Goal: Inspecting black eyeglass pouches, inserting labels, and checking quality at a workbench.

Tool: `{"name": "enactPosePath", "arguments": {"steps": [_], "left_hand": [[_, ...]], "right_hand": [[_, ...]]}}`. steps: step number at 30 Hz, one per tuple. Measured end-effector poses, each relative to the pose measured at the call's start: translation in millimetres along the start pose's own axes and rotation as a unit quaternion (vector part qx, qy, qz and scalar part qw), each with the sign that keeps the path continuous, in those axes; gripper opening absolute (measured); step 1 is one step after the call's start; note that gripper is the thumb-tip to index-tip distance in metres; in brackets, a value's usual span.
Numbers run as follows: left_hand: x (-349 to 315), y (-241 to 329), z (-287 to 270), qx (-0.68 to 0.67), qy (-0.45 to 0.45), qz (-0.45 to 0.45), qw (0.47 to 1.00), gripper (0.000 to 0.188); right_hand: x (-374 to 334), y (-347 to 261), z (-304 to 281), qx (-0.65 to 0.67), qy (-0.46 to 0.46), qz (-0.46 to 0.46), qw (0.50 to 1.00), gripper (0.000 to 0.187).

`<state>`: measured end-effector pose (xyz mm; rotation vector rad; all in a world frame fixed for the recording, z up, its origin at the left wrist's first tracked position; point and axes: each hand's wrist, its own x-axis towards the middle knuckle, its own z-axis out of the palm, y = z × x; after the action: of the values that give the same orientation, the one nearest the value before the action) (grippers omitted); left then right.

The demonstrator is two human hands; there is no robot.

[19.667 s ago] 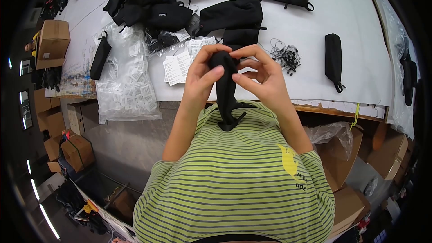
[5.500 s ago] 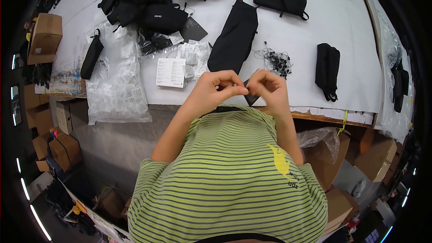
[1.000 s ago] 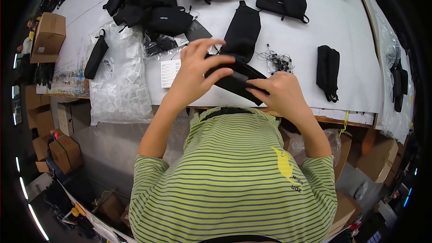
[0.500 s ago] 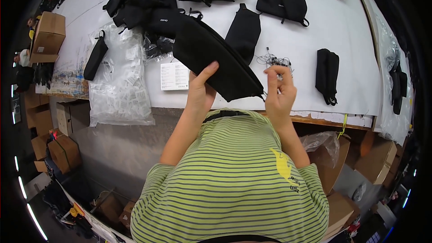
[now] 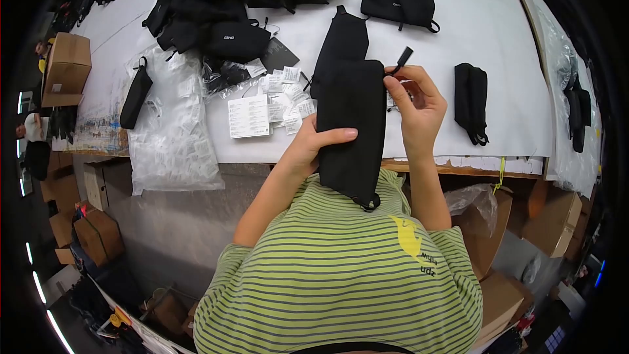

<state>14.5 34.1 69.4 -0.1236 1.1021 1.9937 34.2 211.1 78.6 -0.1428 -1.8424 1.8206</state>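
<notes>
This looks like a packing workshop: a broad white-topped worktable (image 5: 517, 72) bears a heap of like black pouches (image 5: 226, 3) at eleven o'clock and a clear plastic sack of small white slips (image 5: 173, 124) at nine. Cardboard cartons (image 5: 101, 233) stand at eight and four, strip lights (image 5: 57, 331) near eight.

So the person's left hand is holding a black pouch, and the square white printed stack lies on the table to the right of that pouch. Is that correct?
Not quite: in the head view, the square white printed stack lies on the table to the left of the black pouch, which the left hand is indeed holding.
</notes>
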Motion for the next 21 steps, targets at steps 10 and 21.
{"name": "enactPosePath", "arguments": {"steps": [10, 21], "left_hand": [[18.7, 11.7, -19.2, -0.227, 0.049, -0.003, 0.973, 0.027], [19.7, 17.6, -21.8, -0.146, 0.147, 0.127, 0.97, 0.029]], "right_hand": [[-41.7, -20.6, 4.0, -0.038, -0.142, 0.022, 0.989, 0.008], [-27.1, -31.4, -3.5, -0.256, -0.126, -0.088, 0.954, 0.031]]}}
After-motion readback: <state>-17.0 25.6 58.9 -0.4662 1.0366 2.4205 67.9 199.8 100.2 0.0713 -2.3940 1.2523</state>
